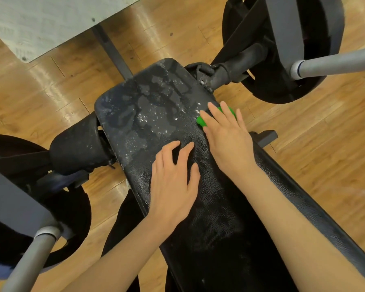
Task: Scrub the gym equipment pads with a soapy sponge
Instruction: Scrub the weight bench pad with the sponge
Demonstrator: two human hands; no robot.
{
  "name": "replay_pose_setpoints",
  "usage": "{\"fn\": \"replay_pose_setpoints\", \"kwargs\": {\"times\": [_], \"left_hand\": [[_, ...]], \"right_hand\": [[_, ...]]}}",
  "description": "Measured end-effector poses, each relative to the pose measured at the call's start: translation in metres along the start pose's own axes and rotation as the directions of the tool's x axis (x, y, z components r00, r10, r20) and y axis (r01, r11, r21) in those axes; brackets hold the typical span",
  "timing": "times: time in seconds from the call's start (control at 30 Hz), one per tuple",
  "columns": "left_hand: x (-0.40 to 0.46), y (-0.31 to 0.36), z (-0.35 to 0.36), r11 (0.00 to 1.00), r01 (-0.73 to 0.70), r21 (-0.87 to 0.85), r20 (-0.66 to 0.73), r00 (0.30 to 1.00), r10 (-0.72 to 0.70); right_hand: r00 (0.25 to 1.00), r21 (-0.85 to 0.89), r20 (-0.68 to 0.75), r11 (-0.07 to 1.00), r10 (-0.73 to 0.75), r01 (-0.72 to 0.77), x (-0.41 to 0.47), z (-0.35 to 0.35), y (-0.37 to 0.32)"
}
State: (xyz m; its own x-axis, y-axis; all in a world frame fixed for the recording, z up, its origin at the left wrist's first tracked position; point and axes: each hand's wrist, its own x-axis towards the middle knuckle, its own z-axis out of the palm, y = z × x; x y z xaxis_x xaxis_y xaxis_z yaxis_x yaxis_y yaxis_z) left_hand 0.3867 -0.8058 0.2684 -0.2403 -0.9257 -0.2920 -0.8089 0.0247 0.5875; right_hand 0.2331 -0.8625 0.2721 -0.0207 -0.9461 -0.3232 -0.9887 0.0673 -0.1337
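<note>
1. Sponge (pixel 202 121): green, lying on the right edge of the pad (pixel 156 114), just past its middle, mostly hidden under my right hand (pixel 228 142).
2. My right hand presses the sponge flat with straight, spread fingers; I see no curl round it, so I call this an open-handed press and not a pinch.
3. My left hand (pixel 173 182) rests on the pad nearer to me than the sponge, fingers spread and slightly arched, holding nothing. It looks to be steadying the pad.
4. Suds and wet patches cover the far half of the pad, beyond the sponge. The near half, under my forearms, shows a duller sheen with only faint specks of foam.
5. I judge the step in hand to be the scrubbing itself, partway along, with the far end lathered and the near stretch less worked.
6. The next move, as I read it, calls for drawing the sponge back toward me along the pad with steady downward pressure, keeping it from slipping off the right edge, and shifting the left hand clear of its path.
</note>
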Motion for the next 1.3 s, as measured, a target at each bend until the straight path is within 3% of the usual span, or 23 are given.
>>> {"fn": "replay_pose_setpoints", "kwargs": {"times": [0.2,0.37,0.6,0.77,0.87,1.03,1.17,1.3], "left_hand": [[0.000,-0.002,0.002,1.000,0.008,-0.011,-0.026,1.000,-0.008],[0.000,-0.003,0.003,1.000,0.010,-0.012,-0.029,1.000,-0.010],[0.000,-0.002,0.002,1.000,0.020,-0.007,-0.028,0.999,-0.020],[0.001,-0.002,0.002,1.000,0.014,-0.012,-0.033,0.999,-0.014],[0.000,-0.002,0.003,1.000,0.013,-0.011,-0.035,0.999,-0.013],[0.001,-0.001,0.003,1.000,0.012,-0.020,-0.044,0.999,-0.013],[0.001,-0.002,0.003,1.000,0.017,-0.022,-0.034,0.999,-0.017],[0.000,-0.002,0.003,1.000,0.014,-0.019,-0.036,0.999,-0.015]], "right_hand": [[0.998,-0.001,-0.045,0.999,0.042,-0.042,-0.060,-0.013,0.012],[0.998,0.050,0.017,0.997,0.062,-0.062,0.017,-0.001,0.006],[0.990,0.136,-0.084,0.986,0.109,-0.097,-0.039,-0.009,0.019],[0.994,0.274,0.006,0.956,0.110,-0.107,0.045,0.000,0.016],[0.997,0.321,0.033,0.944,0.073,-0.079,0.034,-0.004,0.023],[0.987,0.251,-0.033,0.957,0.157,-0.144,0.009,-0.004,0.023],[0.996,0.271,0.037,0.958,0.086,-0.093,0.075,0.006,0.004],[0.999,0.166,-0.007,0.985,0.049,-0.047,0.039,0.003,0.008]]}}
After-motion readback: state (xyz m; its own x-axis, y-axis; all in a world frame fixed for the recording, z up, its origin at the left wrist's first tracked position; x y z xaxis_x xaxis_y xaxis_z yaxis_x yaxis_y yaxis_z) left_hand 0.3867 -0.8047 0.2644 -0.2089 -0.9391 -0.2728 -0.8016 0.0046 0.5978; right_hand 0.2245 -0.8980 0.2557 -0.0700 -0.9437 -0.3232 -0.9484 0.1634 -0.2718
